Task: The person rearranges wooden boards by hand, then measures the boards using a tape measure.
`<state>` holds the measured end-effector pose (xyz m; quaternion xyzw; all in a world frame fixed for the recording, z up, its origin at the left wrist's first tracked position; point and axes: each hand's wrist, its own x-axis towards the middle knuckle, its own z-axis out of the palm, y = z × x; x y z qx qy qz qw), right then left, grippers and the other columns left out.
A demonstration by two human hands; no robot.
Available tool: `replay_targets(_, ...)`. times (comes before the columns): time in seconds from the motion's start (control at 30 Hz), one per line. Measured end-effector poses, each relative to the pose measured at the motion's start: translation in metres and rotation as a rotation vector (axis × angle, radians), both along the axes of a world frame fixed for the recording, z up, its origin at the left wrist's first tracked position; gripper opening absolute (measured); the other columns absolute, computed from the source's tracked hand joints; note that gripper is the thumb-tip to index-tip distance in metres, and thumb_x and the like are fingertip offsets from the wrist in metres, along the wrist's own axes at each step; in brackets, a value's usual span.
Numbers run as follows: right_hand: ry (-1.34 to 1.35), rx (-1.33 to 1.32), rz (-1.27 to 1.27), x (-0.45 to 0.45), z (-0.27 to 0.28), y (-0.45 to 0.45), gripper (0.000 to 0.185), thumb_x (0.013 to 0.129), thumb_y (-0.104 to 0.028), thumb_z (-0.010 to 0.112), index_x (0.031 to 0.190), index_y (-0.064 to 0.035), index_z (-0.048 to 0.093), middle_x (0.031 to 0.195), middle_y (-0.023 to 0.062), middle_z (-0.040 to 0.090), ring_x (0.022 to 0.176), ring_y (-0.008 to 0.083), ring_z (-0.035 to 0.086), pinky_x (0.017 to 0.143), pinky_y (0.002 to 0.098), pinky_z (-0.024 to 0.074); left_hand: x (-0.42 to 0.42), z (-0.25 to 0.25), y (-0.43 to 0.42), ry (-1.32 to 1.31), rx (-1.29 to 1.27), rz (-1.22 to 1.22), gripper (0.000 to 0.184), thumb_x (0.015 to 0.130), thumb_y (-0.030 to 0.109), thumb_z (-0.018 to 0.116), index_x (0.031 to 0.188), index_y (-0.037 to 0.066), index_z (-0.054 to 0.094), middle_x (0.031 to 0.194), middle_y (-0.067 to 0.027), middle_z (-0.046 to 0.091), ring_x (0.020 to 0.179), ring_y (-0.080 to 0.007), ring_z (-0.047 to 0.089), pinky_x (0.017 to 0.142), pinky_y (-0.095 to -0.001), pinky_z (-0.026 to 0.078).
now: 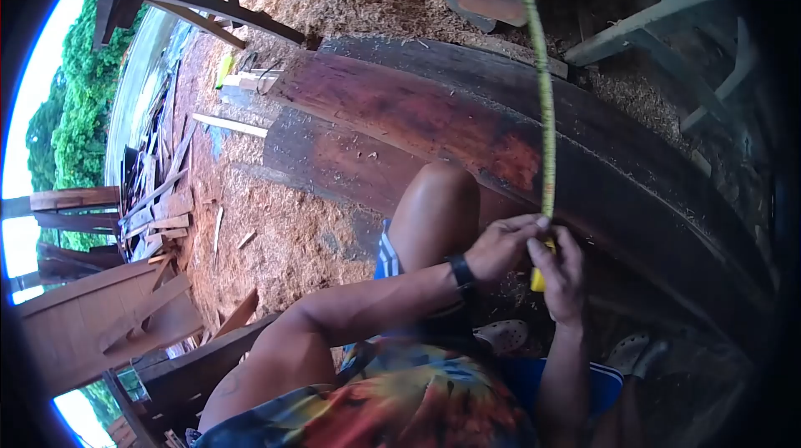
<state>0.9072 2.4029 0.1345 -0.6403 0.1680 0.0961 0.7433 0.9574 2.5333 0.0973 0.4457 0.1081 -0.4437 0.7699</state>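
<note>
A yellow tape measure (538,279) is in my right hand (565,273), its case partly hidden by the fingers. The yellow blade (546,127) runs up across the dark planks to a small reddish-brown board (492,1). My left hand (503,254), with a black band on its wrist, pinches the blade near the case, close to my right fingers. Under the blade lie a long reddish plank (400,110) and a dark grey plank (467,64).
Wood shavings (275,231) cover the ground. A wooden frame (221,7) stands at the upper left, and grey timber supports (651,22) at the upper right. Scrap wood (154,189) is piled at the left. My bent knee (442,206) rises beside the planks.
</note>
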Motion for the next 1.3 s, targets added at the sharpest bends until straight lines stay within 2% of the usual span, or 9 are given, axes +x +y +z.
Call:
replay_targets(0.1, -0.191, -0.163, 0.251, 0.017, 0.017, 0.021, 0.047, 0.091, -0.039, 0.064, 0.111, 0.0021, 0.054, 0.089, 0.0106, 0.059, 0.083, 0.016, 0.057, 0.073, 0.0304, 0.0459, 0.019, 0.028, 0.034, -0.118, 0.06, 0.052, 0.032, 0.099, 0.026, 0.052, 0.115, 0.001, 0.062, 0.106, -0.004, 0.064, 0.099, -0.0113, 0.058, 0.087, -0.0281, 0.046)
replay_targets(0.17, -0.293, -0.133, 0.397, 0.025, 0.032, 0.027, 0.067, 0.09, -0.046, 0.062, 0.129, 0.0072, 0.045, 0.107, 0.0214, 0.059, 0.1, 0.0266, 0.06, 0.087, 0.035, 0.0461, 0.029, 0.032, 0.055, -0.036, 0.005, 0.082, 0.034, 0.1, 0.026, 0.049, 0.115, -0.002, 0.061, 0.109, -0.0097, 0.067, 0.102, -0.0168, 0.061, 0.092, -0.0309, 0.046)
replay_targets(0.33, -0.189, -0.057, 0.229, -0.003, 0.001, 0.009, 0.077, 0.088, -0.041, 0.066, 0.14, 0.0073, 0.037, 0.121, 0.0253, 0.057, 0.105, 0.0283, 0.061, 0.091, 0.0375, 0.0488, 0.084, 0.06, 0.131, -0.157, 0.051, 0.138, 0.035, 0.1, 0.03, 0.047, 0.111, -0.001, 0.059, 0.095, -0.0104, 0.067, 0.086, -0.0183, 0.064, 0.079, -0.0316, 0.05)
replay_targets(0.5, 0.17, -0.67, 0.146, -0.054, -0.062, -0.051, 0.054, 0.086, -0.021, 0.068, 0.131, 0.0037, 0.05, 0.106, 0.0204, 0.064, 0.088, 0.0236, 0.065, 0.078, 0.0362, 0.0521, 0.14, -0.004, 0.273, -0.012, 0.453, 0.266, 0.036, 0.098, 0.038, 0.051, 0.107, 0.005, 0.062, 0.073, -0.0008, 0.058, 0.059, -0.014, 0.058, 0.054, -0.0329, 0.051)
replay_targets(0.57, 0.172, -0.901, 0.198, -0.098, -0.112, -0.081, 0.05, 0.086, -0.015, 0.068, 0.129, 0.0038, 0.051, 0.102, 0.0185, 0.065, 0.082, 0.0209, 0.066, 0.072, 0.0334, 0.0527, 0.157, -0.044, 0.345, -0.089, 0.78, 0.223, 0.037, 0.098, 0.038, 0.05, 0.105, 0.005, 0.066, 0.077, -0.0036, 0.061, 0.065, -0.0164, 0.059, 0.056, -0.0335, 0.051)
replay_targets(0.77, 0.407, -0.717, 0.178, -0.138, -0.116, -0.091, 0.043, 0.083, -0.016, 0.07, 0.119, 0.0045, 0.058, 0.091, 0.0163, 0.067, 0.078, 0.0212, 0.066, 0.073, 0.0338, 0.0519, 0.177, -0.045, 0.484, -0.468, 1.62, -0.086, 0.029, 0.097, 0.028, 0.051, 0.097, 0.012, 0.074, 0.104, -0.0101, 0.068, 0.088, -0.021, 0.063, 0.079, -0.0332, 0.051)
replay_targets(0.83, 0.404, -0.677, 0.135, -0.142, -0.123, -0.088, 0.041, 0.082, -0.015, 0.07, 0.116, 0.0061, 0.06, 0.087, 0.015, 0.067, 0.076, 0.0217, 0.065, 0.072, 0.0343, 0.051, 0.192, -0.034, 0.503, -0.295, 1.653, -0.037, 0.028, 0.096, 0.027, 0.052, 0.093, 0.01, 0.075, 0.103, -0.0081, 0.07, 0.093, -0.0208, 0.063, 0.083, -0.0329, 0.049)
replay_targets(1.0, 0.462, -0.765, 0.179, -0.153, -0.145, -0.099, 0.037, 0.083, -0.015, 0.069, 0.114, 0.0045, 0.062, 0.087, 0.0141, 0.068, 0.076, 0.0193, 0.066, 0.071, 0.0321, 0.0516, 0.237, -0.079, 0.591, -0.379, 1.701, 0.008, 0.035, 0.099, 0.035, 0.05, 0.096, 0.008, 0.073, 0.095, -0.0092, 0.072, 0.09, -0.0207, 0.064, 0.079, -0.0348, 0.049)
replay_targets(1.3, 0.668, -0.691, 0.085, -0.182, -0.162, -0.121, 0.036, 0.086, -0.017, 0.067, 0.115, 0.0034, 0.061, 0.084, 0.0117, 0.067, 0.064, 0.016, 0.064, 0.057, 0.0294, 0.0508, 0.275, -0.071, 0.559, -0.411, 1.754, -0.095, 0.039, 0.097, 0.039, 0.053, 0.088, 0.006, 0.072, 0.088, -0.0108, 0.069, 0.085, -0.0211, 0.06, 0.077, -0.0363, 0.046)
